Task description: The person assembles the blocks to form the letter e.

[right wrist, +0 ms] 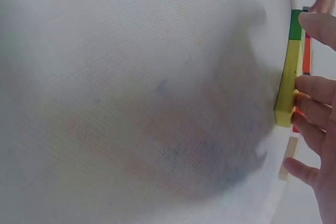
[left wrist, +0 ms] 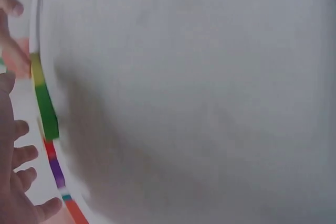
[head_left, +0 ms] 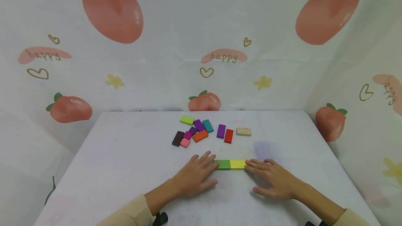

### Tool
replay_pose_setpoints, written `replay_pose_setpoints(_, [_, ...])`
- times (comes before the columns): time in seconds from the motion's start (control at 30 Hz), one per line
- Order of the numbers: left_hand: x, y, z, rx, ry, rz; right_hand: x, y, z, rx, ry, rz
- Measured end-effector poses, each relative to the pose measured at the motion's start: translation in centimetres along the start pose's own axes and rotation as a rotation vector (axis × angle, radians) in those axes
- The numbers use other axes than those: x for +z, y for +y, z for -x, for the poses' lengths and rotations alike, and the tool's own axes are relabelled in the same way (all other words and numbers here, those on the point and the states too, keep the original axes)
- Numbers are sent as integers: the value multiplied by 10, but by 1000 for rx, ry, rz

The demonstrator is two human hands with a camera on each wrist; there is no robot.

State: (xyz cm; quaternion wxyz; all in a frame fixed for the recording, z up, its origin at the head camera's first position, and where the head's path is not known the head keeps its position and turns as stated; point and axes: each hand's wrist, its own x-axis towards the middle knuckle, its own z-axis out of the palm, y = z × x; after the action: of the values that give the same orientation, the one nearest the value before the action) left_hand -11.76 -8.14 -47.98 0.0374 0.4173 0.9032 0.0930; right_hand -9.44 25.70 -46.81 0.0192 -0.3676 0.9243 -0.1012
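A green block (head_left: 223, 165) and a yellow block (head_left: 237, 164) lie end to end in a row on the white table. My left hand (head_left: 195, 176) is spread flat, its fingertips at the green block's left end. From the other side, my right hand (head_left: 276, 180) reaches in with straight fingers, which touch the yellow block's right end. Both thumbs stand away from the blocks. In the right wrist view, several fingers rest along the yellow block (right wrist: 288, 82). The left wrist view shows the green block (left wrist: 47, 111) near the left fingers, with a gap I cannot measure.
Behind the hands lies a loose cluster of coloured blocks, among them an orange block (head_left: 200, 136), a dark brown block (head_left: 178, 138) and a lime block (head_left: 187, 120). Right of it are a purple block (head_left: 221, 131), a red block (head_left: 228, 136) and a beige block (head_left: 243, 132).
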Motion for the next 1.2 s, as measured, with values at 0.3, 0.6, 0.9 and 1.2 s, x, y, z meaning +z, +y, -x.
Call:
replay_pose_setpoints(0.3, [-10, -54, 18, -179, 202, -76, 0, 0, 1, -15, 7, -2])
replay_pose_setpoints(0.6, [-16, -94, 37, -283, 125, -54, 1, 2, 0, -23, 11, 11])
replay_pose_setpoints(0.9, [-20, -99, 40, -229, 65, -65, 1, 1, 0, -8, -1, -8])
replay_pose_setpoints(1.2, [-22, -89, 40, -106, 44, -56, 0, 1, 1, -5, -6, -11])
